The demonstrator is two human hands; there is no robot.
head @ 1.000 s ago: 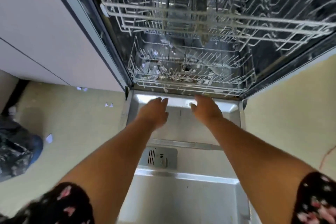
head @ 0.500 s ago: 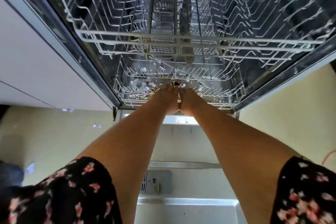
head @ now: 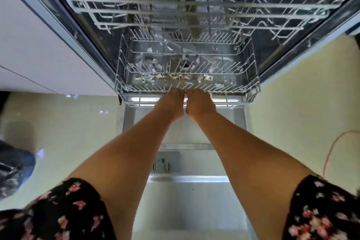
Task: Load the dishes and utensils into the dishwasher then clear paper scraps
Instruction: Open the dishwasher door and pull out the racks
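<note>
The left hand [head: 172, 104] and right hand [head: 200, 104] are meeting side by side at the rack [head: 229, 89] front rim, probably to slide it out for the scraps [head: 175, 76] lying inside, though I cannot tell whether the fingers are gripping.

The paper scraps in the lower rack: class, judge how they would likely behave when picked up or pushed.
The paper scraps look small and thin, so probably light and floppy. Lying among the lower rack wires, they would likely slip through if pushed.

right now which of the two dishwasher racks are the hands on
The lower rack: the left hand and right hand meet its front rim, and paper scraps show through its wires. The upper rack hangs above, untouched.
</note>
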